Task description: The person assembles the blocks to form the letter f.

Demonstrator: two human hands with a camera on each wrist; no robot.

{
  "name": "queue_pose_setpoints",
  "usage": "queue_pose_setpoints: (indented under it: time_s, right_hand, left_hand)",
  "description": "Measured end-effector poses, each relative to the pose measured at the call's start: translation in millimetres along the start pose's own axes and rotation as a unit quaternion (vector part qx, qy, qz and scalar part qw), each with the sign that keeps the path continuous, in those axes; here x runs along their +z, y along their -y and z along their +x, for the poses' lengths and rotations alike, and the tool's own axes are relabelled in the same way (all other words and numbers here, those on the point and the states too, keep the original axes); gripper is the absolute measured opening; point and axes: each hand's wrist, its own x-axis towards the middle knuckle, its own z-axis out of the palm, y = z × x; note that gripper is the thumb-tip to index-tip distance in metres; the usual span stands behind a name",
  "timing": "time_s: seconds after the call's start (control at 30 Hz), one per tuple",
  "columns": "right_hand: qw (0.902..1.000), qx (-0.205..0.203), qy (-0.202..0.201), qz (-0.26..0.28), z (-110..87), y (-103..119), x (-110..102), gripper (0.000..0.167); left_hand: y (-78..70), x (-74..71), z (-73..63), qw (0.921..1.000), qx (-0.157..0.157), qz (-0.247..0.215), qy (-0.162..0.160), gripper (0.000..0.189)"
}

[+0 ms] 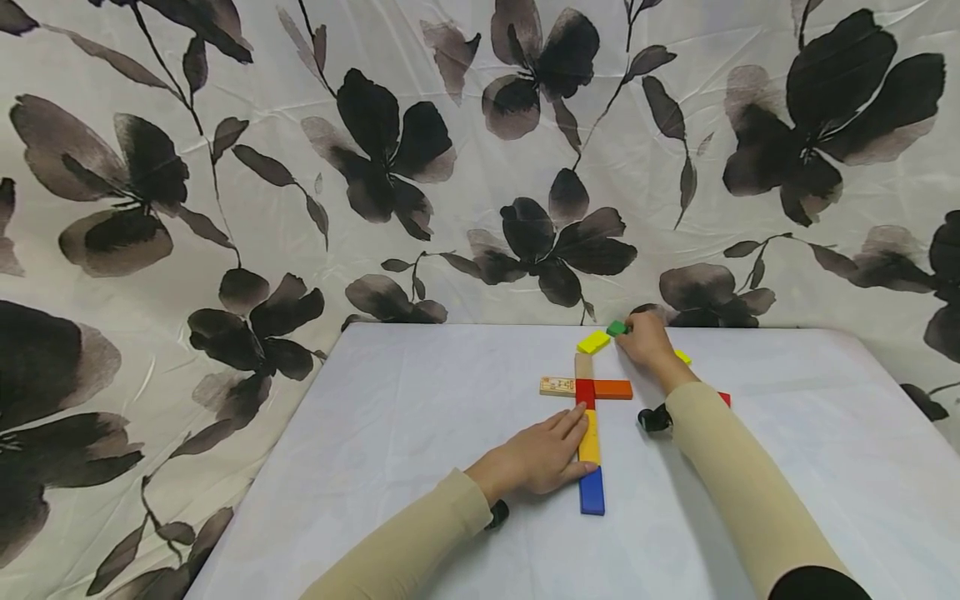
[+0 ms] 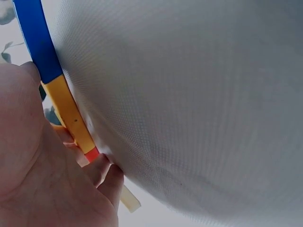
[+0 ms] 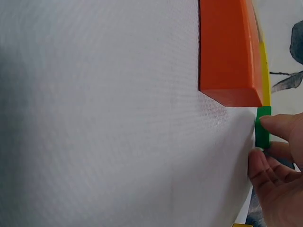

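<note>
A line of wooden blocks lies on the white table: blue [image 1: 592, 492], yellow-orange [image 1: 589, 437], red [image 1: 585, 393] and a plain wood block [image 1: 583, 366]. An orange block [image 1: 612, 389] and a printed wood block [image 1: 557, 386] extend sideways from the red one. My left hand [image 1: 536, 454] rests with extended fingers along the line, fingertips near the red block and thumb where yellow meets blue. With thumb and fingers, my right hand [image 3: 281, 156] pinches a green block [image 3: 263, 126] at the end of a bright yellow block [image 1: 593, 342].
Partly behind the right arm show another yellow block [image 1: 682, 357] and a red block [image 1: 724, 399]. The white table [image 1: 375, 417] ends at the back against a flower-printed cloth [image 1: 420, 167].
</note>
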Motion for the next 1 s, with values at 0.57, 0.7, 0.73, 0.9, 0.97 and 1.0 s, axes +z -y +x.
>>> queue_pose_setpoints:
  time_s: [0.57, 0.7, 0.73, 0.9, 0.97, 1.0]
  right_hand:
    - [0.9992, -0.036, 0.018, -0.002, -4.1, -11, -7, 0.038]
    - [0.9991, -0.038, 0.020, 0.002, -4.7, -10, -8, 0.039]
    - [0.9990, -0.040, 0.021, 0.002, -4.8, -10, -8, 0.040]
    - [0.9988, -0.041, 0.028, 0.002, -4.6, -11, -7, 0.040]
    - [0.9987, -0.040, 0.031, 0.004, -4.7, -11, -6, 0.040]
    - [0.9987, -0.040, 0.032, 0.004, -4.7, -12, -6, 0.041]
  left_hand:
    - [-0.3, -0.1, 0.7, 1.0000, -0.002, -0.004, 0.004, 0.083]
    - [0.1, -0.5, 0.9, 1.0000, -0.001, -0.003, 0.001, 0.083]
    - [0.2, -0.2, 0.9, 1.0000, -0.001, -0.005, 0.001, 0.083]
    - [0.6, 0.9, 1.6, 1.0000, -0.001, -0.008, 0.001, 0.084]
    - [0.5, 0.8, 1.6, 1.0000, -0.001, -0.007, 0.002, 0.083]
    - [0.5, 0.9, 1.7, 1.0000, -0.001, -0.007, 0.002, 0.083]
